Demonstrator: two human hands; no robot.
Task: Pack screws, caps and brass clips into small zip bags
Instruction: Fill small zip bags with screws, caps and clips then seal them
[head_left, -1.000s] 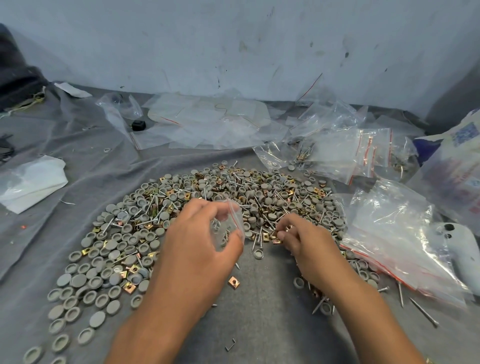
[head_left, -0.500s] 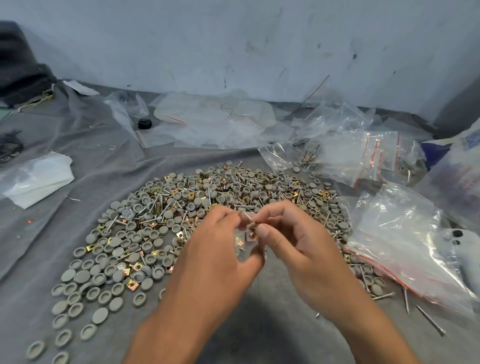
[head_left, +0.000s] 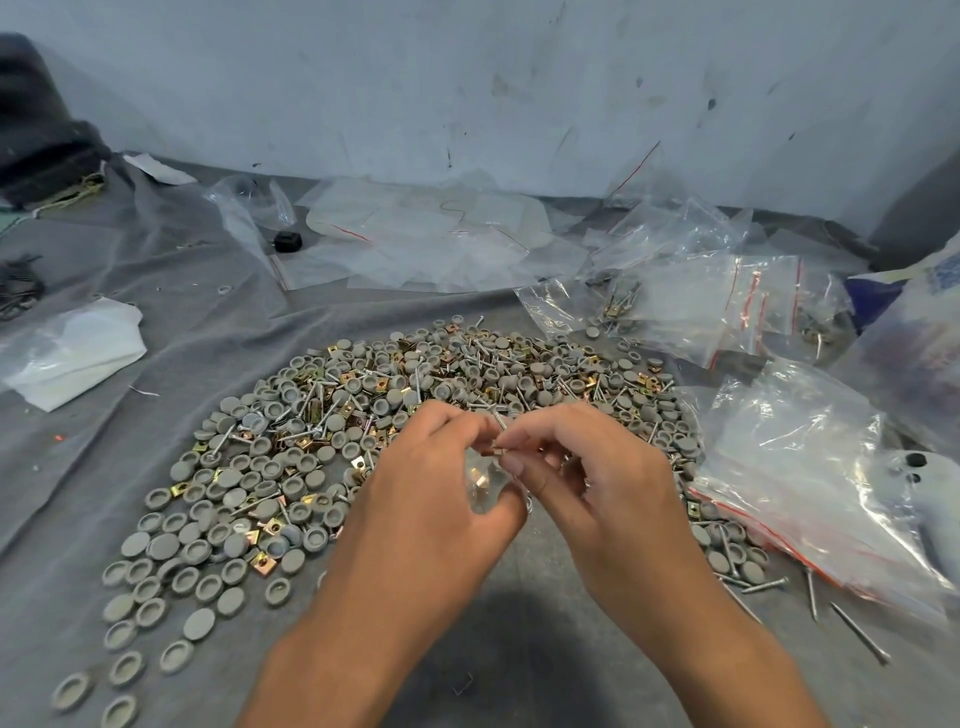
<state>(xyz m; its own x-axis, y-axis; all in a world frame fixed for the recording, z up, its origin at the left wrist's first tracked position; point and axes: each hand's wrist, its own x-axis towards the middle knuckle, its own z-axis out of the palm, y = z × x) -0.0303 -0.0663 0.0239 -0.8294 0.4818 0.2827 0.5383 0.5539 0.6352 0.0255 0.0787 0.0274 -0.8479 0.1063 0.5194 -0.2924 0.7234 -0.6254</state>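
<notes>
A wide pile (head_left: 415, 384) of grey round caps, brass clips and silver screws lies on grey cloth. Just in front of it, my left hand (head_left: 431, 499) holds a small clear zip bag (head_left: 485, 483) between thumb and fingers; a brass clip shows inside it. My right hand (head_left: 587, 483) pinches a brass clip and a screw (head_left: 500, 446) at the bag's mouth. The two hands touch at the fingertips.
Filled and empty zip bags (head_left: 711, 306) lie at the back right, a large clear bag (head_left: 810, 478) at the right. Loose screws (head_left: 857, 631) lie near the right forearm. Flat plastic sheets (head_left: 415, 244) are by the wall, white plastic (head_left: 72, 353) at the left.
My right hand left the pile with a clip and screw and came to the bag held in my left hand. The hands now meet at the bag's mouth.
</notes>
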